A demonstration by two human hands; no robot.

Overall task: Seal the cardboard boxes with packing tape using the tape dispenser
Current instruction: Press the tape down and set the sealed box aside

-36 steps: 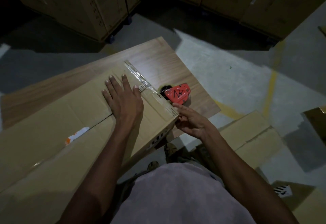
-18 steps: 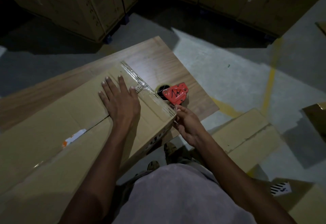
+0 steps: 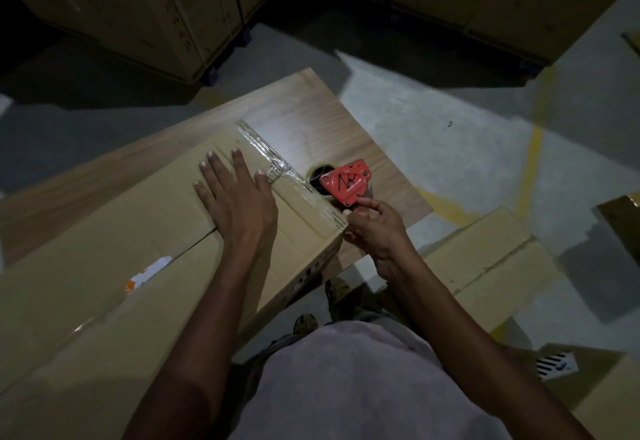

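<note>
Here a long brown cardboard box (image 3: 114, 256) lies flat on a light wooden table (image 3: 322, 117), and I use this box as the landmark. The left hand (image 3: 235, 197) rests flat on top of the box with straight, spread fingers, close to the box's far end. A strip of clear packing tape (image 3: 273, 162) runs across the top of the box along that end, just beside the left index finger. The red plastic tape dispenser (image 3: 346, 185) is just past the box's end, over the table, beside the near corner. The right hand (image 3: 374, 228) is at this corner of the box, its fingers curled and pinching the lower end of the dispenser. Behind the box stand big brown cartons (image 3: 145, 6) on the grey floor (image 3: 433, 127).
</note>
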